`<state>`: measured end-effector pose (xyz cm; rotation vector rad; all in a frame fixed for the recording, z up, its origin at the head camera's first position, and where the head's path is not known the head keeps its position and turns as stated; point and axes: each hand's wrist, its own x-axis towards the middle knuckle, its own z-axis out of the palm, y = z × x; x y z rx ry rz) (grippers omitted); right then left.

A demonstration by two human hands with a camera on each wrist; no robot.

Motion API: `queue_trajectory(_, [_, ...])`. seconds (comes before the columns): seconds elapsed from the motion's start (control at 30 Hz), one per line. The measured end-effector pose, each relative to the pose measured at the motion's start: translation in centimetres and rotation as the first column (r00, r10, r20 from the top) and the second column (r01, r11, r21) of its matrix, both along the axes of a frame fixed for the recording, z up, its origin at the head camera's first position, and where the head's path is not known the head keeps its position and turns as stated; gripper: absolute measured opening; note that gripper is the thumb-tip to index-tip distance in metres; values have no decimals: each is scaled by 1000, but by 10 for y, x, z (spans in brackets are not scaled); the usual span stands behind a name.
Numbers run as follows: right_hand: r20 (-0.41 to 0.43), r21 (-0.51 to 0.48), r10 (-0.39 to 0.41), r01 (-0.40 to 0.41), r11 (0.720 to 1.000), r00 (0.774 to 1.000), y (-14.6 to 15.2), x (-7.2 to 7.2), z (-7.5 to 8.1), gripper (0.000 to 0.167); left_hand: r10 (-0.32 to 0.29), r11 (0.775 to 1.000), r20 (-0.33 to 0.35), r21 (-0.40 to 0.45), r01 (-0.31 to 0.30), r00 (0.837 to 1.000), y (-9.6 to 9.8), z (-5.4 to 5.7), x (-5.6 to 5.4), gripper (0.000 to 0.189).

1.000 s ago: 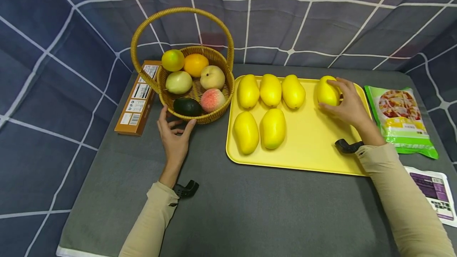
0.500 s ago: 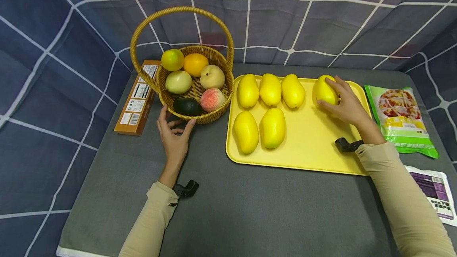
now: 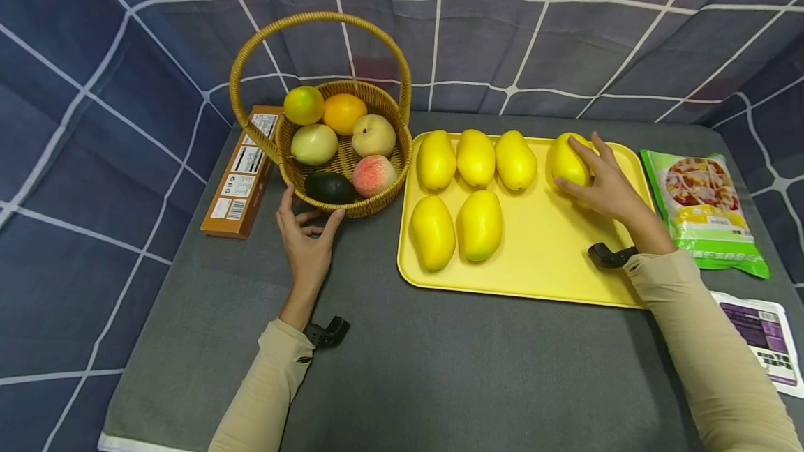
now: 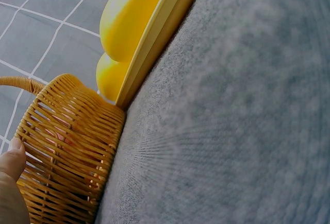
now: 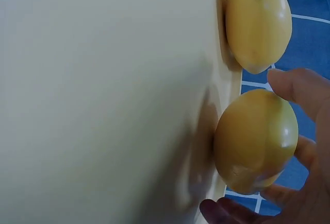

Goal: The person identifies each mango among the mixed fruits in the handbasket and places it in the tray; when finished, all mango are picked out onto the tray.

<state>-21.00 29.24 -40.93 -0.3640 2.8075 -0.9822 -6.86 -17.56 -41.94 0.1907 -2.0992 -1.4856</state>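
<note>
My right hand [image 3: 603, 187] is around a yellow mango [image 3: 568, 159] near the back of the yellow tray [image 3: 540, 257]; thumb and fingers lie on either side of it. That mango [image 5: 255, 141] is also seen in the right wrist view, with the thumb at its upper edge and fingertips behind and below. Several more mangoes stand on the tray's left half, three in the back row and two in front. My left hand [image 3: 306, 243] touches the outer wall of the wicker basket [image 3: 358, 209] with spread thumb and forefinger. In the left wrist view the thumb rests against the weave.
The handled basket holds several fruits, among them a pink peach [image 3: 374, 176] and a dark green avocado [image 3: 329, 188]. Left of it lies a brown box [image 3: 235, 187]. Right of the tray are a green food packet [image 3: 706, 208] and a white-and-purple pouch [image 3: 763, 340].
The mango at my right hand has shifted slightly left on the tray, the fingers moving with it. My left hand and the basket have stayed in place.
</note>
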Motion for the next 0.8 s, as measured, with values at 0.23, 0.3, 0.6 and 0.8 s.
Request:
queue_trajectory(0.23, [-1,-15,12,-12,1000,1000,-2,0,0,83,1,1000,-2,9,-1,1000,-1,-4,-3,80])
queue_trajectory(0.3, [-5,-19,16,-16,1000,1000,-2,0,0,83,5,1000,0,9,-5,1000,-5,-13,-5,81])
queue_trajectory(0.6, [-22,-11,-3,2,1000,1000,-2,3,1,81,9,1000,21,6,-9,1000,1,0,1,79])
queue_trajectory(0.8, [-128,-33,-5,1,999,992,-14,7,12,79,4,1000,13,7,-4,1000,1,0,0,79])
